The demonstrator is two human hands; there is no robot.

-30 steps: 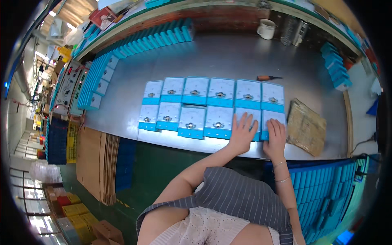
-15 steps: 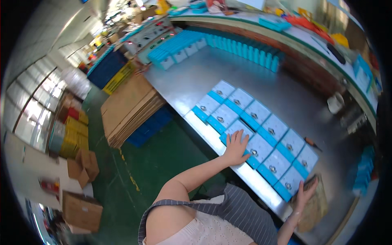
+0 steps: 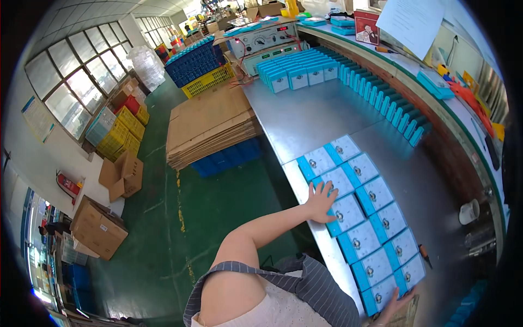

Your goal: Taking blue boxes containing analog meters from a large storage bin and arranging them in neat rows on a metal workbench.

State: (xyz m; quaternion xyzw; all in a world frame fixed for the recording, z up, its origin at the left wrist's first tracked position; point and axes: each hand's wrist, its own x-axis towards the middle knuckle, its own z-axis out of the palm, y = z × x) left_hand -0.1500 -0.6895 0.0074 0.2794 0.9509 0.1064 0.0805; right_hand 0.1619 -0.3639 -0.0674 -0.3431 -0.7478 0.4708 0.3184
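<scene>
Two rows of flat turquoise boxes with pale faces (image 3: 362, 240), each bearing a small metal fitting, lie side by side on the metal bench top. My left hand (image 3: 320, 204) rests on the row closer to me, its fingers spread over the second and third boxes from the far end. At the near end of the rows is my right hand (image 3: 397, 306), fingers extended along the edge of the last boxes. Part of that hand lies low in the picture, beside a brownish piece (image 3: 407, 316) of unclear kind.
A screwdriver (image 3: 424, 255) with an orange handle lies right of the rows. More turquoise boxes (image 3: 297, 71) stand at the back, next to grey instruments (image 3: 264, 42). Flattened cardboard (image 3: 212, 120) is stacked left of the bench (image 3: 283, 120). A white cup (image 3: 468, 212) sits right.
The view has swung, so the bench and boxes appear lower and further right. My right hand has come in against the end boxes; my left hand stays on the near row.
</scene>
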